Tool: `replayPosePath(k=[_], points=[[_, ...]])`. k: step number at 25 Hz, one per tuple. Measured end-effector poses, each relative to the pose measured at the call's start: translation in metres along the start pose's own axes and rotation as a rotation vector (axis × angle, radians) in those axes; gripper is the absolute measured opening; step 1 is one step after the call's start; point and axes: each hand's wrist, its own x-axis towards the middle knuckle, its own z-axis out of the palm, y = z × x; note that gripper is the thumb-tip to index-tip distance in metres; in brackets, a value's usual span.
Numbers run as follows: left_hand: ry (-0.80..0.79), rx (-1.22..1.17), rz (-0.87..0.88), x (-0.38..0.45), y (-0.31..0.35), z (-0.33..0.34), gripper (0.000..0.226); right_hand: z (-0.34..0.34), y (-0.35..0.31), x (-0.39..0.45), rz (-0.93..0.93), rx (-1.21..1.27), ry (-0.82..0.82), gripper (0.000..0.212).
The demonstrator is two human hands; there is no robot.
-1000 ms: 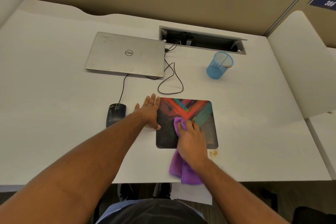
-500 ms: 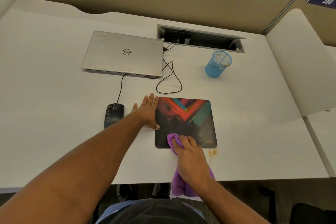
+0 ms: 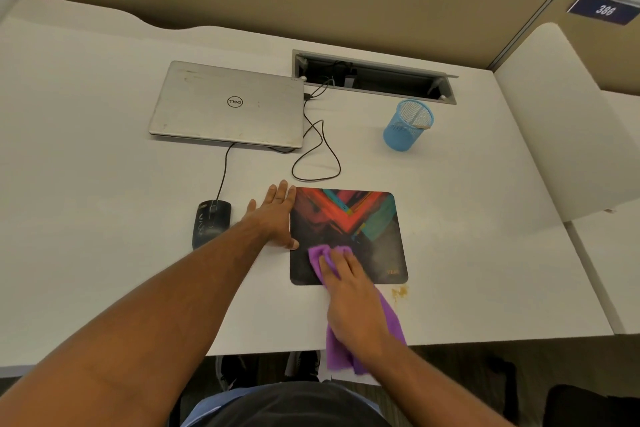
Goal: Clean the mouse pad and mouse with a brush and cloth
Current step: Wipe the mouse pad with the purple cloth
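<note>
A person sits at a white desk [image 3: 104, 184], seen from a camera on their head looking down at both bare forearms. A rectangular, dark fabric mouse pad printed with red, teal and orange streaks [image 3: 349, 222] lies flat near the desk's front edge, its long axis running left to right. The right hand [image 3: 349, 291] presses a soft purple cleaning cloth [image 3: 388, 326] against the pad's near-left part, fingers loosely spread over the bunched fabric; the rest of the cloth trails back under the wrist and hangs off the desk edge. The fingers seem to press rather than pinch, though the view of them is partial. The left hand [image 3: 277, 218] lies flat and open on the desk, fingers straight, its thumb side touching the pad's left edge as if bracing it. From the cloth, most of the unwiped pad lies ahead and to the right, so the next stroke likely runs that way. A black wired computer mouse [image 3: 211, 222] rests just left of the left hand, nearer that hand than the right. Farther back sit a closed silver laptop [image 3: 228, 107] and a blue mesh pen cup [image 3: 408, 125]. A small brownish stain [image 3: 400, 292] marks the desk by the pad's near-right corner.
</note>
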Motion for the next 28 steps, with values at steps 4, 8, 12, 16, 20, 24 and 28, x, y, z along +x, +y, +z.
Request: replayPosePath(k=[4, 8, 12, 16, 20, 24, 28], points=[[-0.011, 0.006, -0.007, -0.001, 0.002, -0.001, 0.13, 0.004, 0.011, 0.002, -0.016, -0.027, -0.048, 0.08], [-0.014, 0.012, -0.006, -0.003, 0.003, -0.003, 0.129, -0.028, 0.006, 0.075, 0.047, -0.005, -0.018, 0.078], [-0.019, 0.006, 0.005, -0.006, 0.002, -0.006, 0.129, -0.045, -0.004, 0.105, 0.121, 0.015, -0.061, 0.078], [-0.017, 0.003, 0.016, -0.008, 0.002, -0.006, 0.13, -0.008, -0.012, 0.035, -0.012, 0.005, -0.041, 0.083], [-0.033, -0.004, 0.016, -0.009, 0.004, -0.008, 0.13, 0.001, -0.003, 0.027, -0.065, -0.031, -0.102, 0.084], [-0.05, -0.001, 0.014, -0.014, 0.006, -0.013, 0.132, -0.033, 0.013, 0.102, 0.086, -0.028, -0.037, 0.079], [-0.057, 0.002, 0.01, -0.017, 0.008, -0.015, 0.133, -0.05, 0.013, 0.142, 0.179, -0.011, -0.07, 0.079]])
